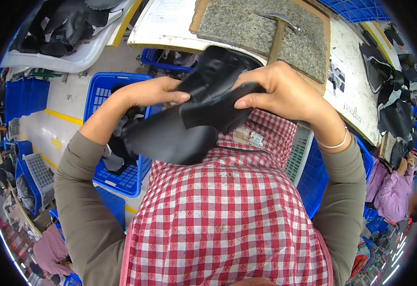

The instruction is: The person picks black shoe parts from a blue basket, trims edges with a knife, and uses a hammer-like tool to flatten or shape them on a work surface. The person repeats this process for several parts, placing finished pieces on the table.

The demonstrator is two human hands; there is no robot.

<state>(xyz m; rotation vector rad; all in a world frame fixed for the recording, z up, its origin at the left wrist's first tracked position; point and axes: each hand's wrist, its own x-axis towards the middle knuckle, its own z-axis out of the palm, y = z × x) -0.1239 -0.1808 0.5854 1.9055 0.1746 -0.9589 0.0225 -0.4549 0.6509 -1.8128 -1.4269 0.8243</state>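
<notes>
A black leather shoe upper (175,136) is held up in front of my checked apron, its broad rounded end hanging toward the lower left. My left hand (163,91) pinches its upper left edge between thumb and fingers. With thumb and bent fingers, my right hand (273,93) grips the right part of the same piece. The far part of the black leather reaches up to the table's near edge. The fingers behind the leather are partly hidden on both hands.
A hammer (278,40) lies on a stone slab (237,28) upon the white worktable (165,28). Blue crates stand left (139,183) and right of me; the left one holds black pieces. A white tub (82,59) of black pieces is at upper left. A co-worker (392,195) sits far right.
</notes>
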